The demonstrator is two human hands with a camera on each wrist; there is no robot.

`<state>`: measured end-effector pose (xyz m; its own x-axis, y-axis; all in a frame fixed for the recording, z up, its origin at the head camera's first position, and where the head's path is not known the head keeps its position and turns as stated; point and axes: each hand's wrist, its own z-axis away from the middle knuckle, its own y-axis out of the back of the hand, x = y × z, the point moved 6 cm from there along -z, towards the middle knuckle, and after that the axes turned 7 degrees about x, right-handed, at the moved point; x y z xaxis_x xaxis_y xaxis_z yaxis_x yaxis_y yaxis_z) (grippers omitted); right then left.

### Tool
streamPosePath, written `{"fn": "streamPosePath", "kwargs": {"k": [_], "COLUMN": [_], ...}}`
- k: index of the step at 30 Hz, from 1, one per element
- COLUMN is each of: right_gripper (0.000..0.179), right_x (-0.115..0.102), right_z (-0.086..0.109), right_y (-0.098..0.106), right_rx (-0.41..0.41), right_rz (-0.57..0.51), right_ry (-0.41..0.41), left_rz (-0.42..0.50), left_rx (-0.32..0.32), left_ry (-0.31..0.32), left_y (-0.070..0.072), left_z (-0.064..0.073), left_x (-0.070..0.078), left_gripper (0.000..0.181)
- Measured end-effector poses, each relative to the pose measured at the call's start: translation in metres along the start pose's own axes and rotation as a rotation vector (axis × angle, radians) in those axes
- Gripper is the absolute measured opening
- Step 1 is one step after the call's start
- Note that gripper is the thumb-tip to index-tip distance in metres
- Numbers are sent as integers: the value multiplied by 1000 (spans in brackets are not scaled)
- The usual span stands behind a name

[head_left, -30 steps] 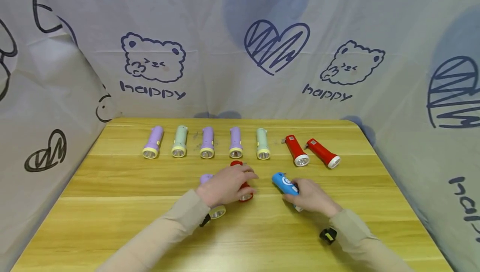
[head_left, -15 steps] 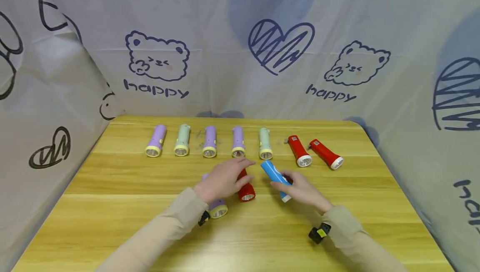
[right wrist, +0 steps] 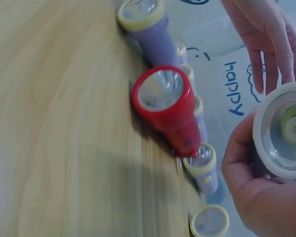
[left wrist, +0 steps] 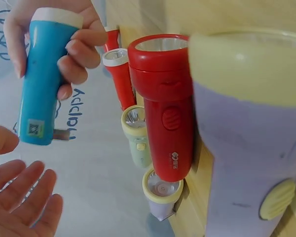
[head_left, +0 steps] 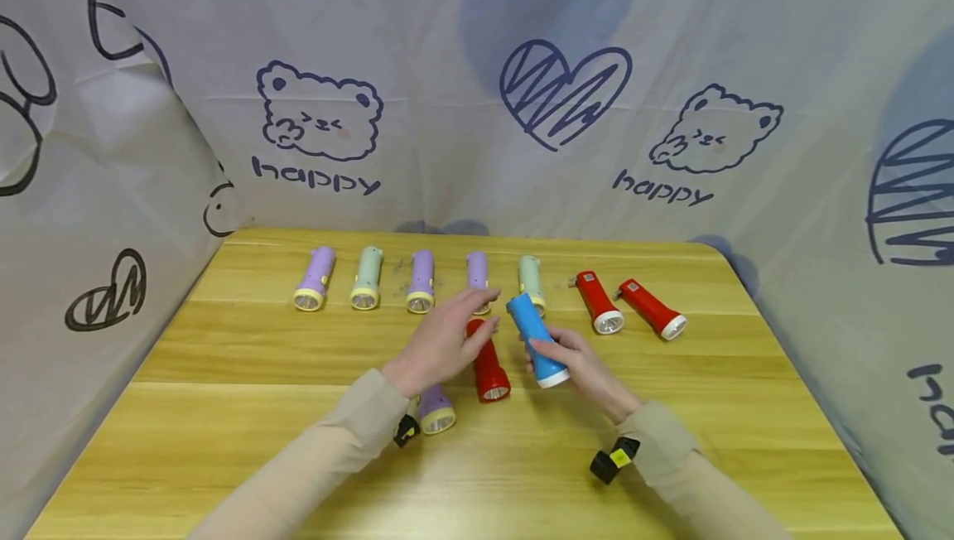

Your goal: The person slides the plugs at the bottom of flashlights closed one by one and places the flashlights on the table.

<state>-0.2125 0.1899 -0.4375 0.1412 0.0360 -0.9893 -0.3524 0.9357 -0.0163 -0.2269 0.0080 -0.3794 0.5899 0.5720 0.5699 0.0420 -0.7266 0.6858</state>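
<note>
My right hand [head_left: 570, 358] grips a blue flashlight [head_left: 535, 341] with a white head, raised off the table and tilted. In the left wrist view, a small metal plug sticks out near the tail of the blue flashlight [left wrist: 45, 79]. My left hand [head_left: 443, 341] is open beside that tail, its fingers [left wrist: 34, 197] spread and holding nothing. Below the hands a red flashlight [head_left: 489, 370] lies on the table, its upper part near my left fingers. A purple flashlight [head_left: 435, 407] with a yellow head lies left of it, partly hidden by my left wrist.
A row of flashlights lies along the back of the wooden table [head_left: 246, 424]: purple ones [head_left: 316, 275], green ones [head_left: 368, 275], and two red flashlights with white heads [head_left: 598, 300] at the right. A printed cloth [head_left: 447, 109] hangs behind and at both sides.
My right hand has lifted the blue flashlight up and leftward, turning it more upright. My left hand has risen slightly off the red flashlight, which now shows more.
</note>
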Motion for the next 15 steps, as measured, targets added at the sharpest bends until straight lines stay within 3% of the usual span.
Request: {"fn": "streamPosePath", "kwargs": {"k": [6,15], "right_gripper": [40,29], "right_x": [-6,-11], "right_z": [-2,-4], "right_y": [-9,-19], "right_rx": [-83,-136], "right_rz": [-223,-330], "right_ry": [-2,35], "left_rz": [30,60], "left_rx": [104,174], "left_ry": [-55,-91], "left_y": [4,6], "left_z": [-3,-3], "left_x": [3,6], "left_gripper": [41,41]}}
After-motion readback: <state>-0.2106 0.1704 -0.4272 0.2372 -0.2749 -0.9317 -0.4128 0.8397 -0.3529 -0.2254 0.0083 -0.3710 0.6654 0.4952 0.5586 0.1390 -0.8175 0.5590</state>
